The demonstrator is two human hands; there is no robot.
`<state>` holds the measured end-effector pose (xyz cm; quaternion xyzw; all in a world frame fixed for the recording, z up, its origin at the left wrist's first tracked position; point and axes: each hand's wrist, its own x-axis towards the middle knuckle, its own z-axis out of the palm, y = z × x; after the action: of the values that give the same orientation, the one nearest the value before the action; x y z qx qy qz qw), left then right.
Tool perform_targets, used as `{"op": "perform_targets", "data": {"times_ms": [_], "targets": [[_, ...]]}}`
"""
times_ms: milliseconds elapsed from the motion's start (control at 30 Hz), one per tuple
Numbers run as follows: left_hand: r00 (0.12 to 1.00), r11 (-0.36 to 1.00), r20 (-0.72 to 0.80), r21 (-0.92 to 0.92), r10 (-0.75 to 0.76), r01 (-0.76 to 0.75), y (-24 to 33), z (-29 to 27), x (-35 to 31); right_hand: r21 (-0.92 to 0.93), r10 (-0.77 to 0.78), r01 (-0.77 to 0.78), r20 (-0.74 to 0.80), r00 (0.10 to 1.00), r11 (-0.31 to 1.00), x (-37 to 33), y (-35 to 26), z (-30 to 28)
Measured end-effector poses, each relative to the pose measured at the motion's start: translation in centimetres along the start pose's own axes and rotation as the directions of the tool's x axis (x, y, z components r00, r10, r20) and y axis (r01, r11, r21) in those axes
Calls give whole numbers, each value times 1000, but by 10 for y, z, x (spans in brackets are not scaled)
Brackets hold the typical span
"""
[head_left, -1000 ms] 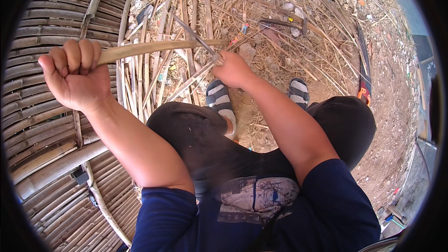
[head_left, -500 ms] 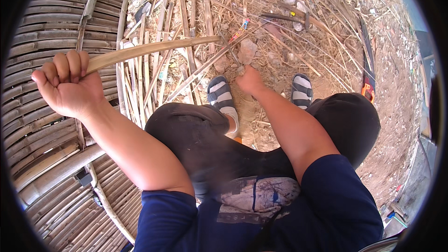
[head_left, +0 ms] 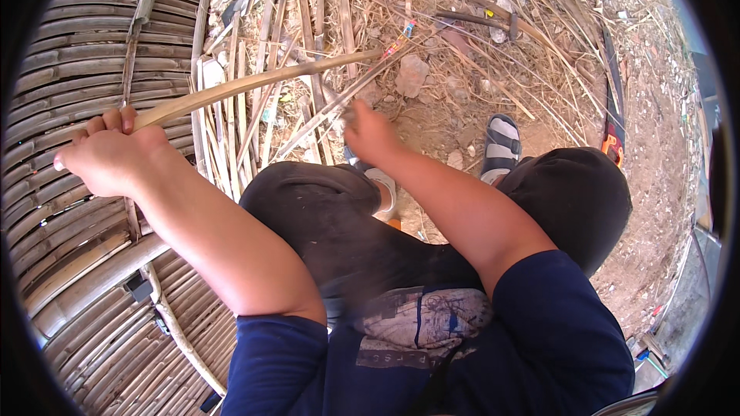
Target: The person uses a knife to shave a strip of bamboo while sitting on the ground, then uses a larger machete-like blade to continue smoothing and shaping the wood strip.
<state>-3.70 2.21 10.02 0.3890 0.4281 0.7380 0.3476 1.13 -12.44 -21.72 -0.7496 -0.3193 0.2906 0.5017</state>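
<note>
A long, pale bamboo strip (head_left: 254, 84) slants up from the left across the view. My left hand (head_left: 116, 146) is closed round its near end, beside the bamboo slat wall, with the palm side turned down. My right hand (head_left: 372, 135) is a fist in front of my left foot, below the strip's far part. It grips what looks like a knife (head_left: 331, 98), its blade smeared by motion and hard to make out. The blade lies close under the strip; whether they touch I cannot tell.
Several split bamboo pieces (head_left: 231, 108) lie on the straw-strewn ground. A stone (head_left: 412, 75) sits ahead of my feet. A saw with an orange handle (head_left: 613, 148) lies at the right, and a dark curved piece (head_left: 474, 20) farther off. The slat wall (head_left: 62, 108) stands left.
My right hand has moved left and slightly up with the knife, nearer the strip. My left hand has rolled palm down, and the strip's far end has shifted a little right and up.
</note>
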Motion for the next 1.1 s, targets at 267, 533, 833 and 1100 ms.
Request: {"op": "perform_targets", "data": {"times_ms": [267,533,833,1100], "targets": [[998,999,60,-25,21,-20,-9,-7,11,-13,46,-45,60,997,999,10,-23,-21],[994,992,109,-124,29,-15,-5,-12,13,42,-149,145,131,980,989,7,-28,-1],[969,987,238,-160,68,-29,-4,-11,14,-14,110,-110,-14,994,994,18,17,-11],[372,813,923,-292,101,503,-10,-35,46,164,-228,173,426,876,971,55,-122,-77]]}}
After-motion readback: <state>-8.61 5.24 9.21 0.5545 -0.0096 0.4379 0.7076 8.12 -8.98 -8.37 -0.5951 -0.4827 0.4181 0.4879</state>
